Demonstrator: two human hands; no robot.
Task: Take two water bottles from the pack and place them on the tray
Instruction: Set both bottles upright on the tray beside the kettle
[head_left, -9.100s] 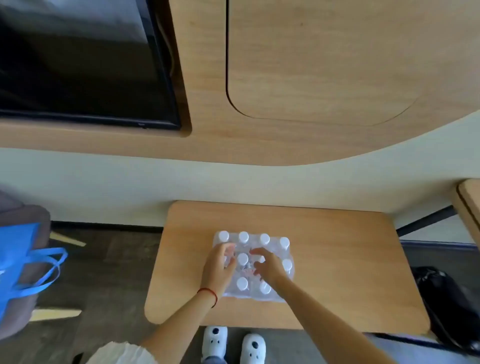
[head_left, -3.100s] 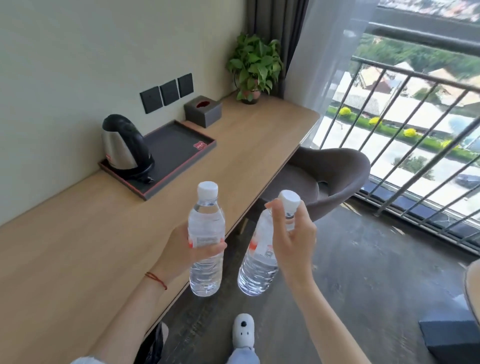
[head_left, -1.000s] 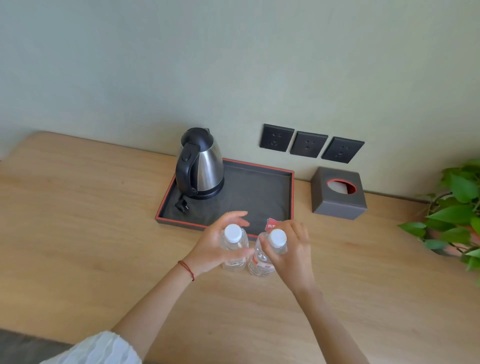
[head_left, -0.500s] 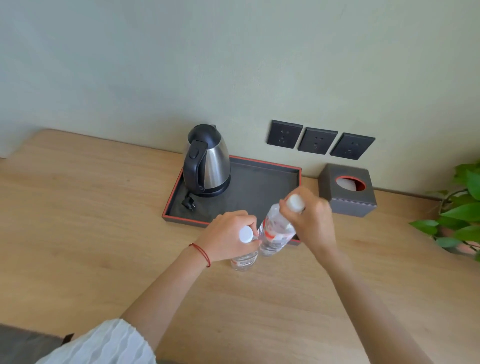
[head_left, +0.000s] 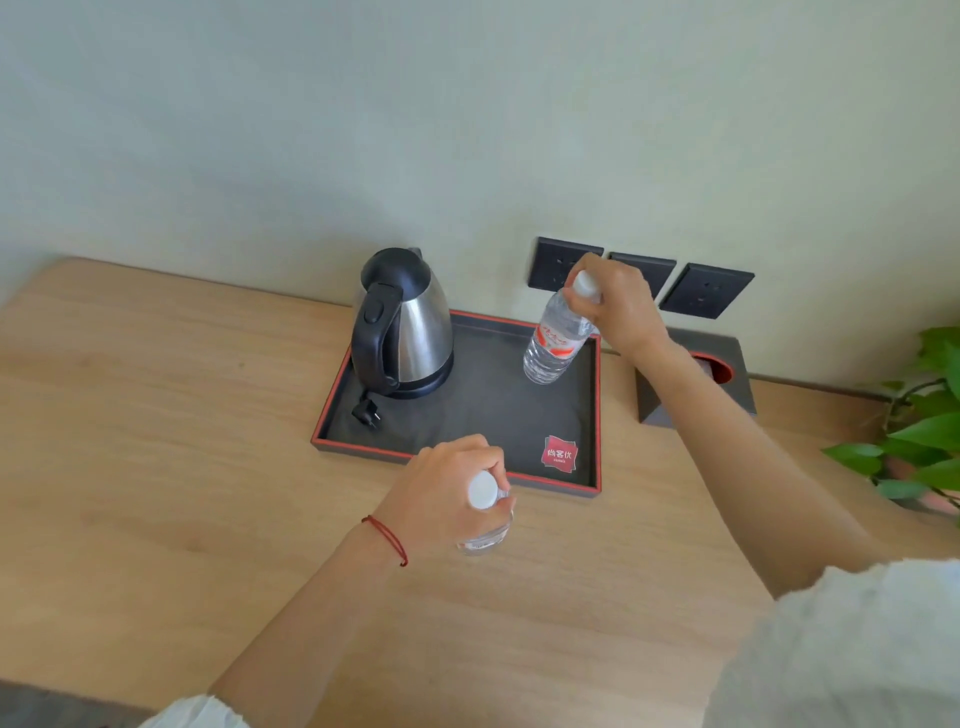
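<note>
A dark tray with a red rim (head_left: 519, 415) lies on the wooden desk against the wall. My right hand (head_left: 618, 306) grips the cap end of a clear water bottle with a red label (head_left: 556, 343), tilted over the tray's far right corner with its base at the tray floor. My left hand (head_left: 441, 499) holds a second bottle (head_left: 485, 519) by its neck, upright on the desk just in front of the tray's near edge. Its body is mostly hidden under my hand. The pack is out of view.
A steel kettle with a black handle (head_left: 402, 325) stands on the tray's left half, its plug (head_left: 366, 414) beside it. A red card (head_left: 559, 453) lies in the tray's near right corner. A grey tissue box (head_left: 727, 374), wall sockets (head_left: 706, 291) and a plant (head_left: 924, 431) lie to the right.
My right hand has carried its bottle from the tray's near edge to the far right corner. My left hand has stayed with its bottle on the desk in front of the tray.
</note>
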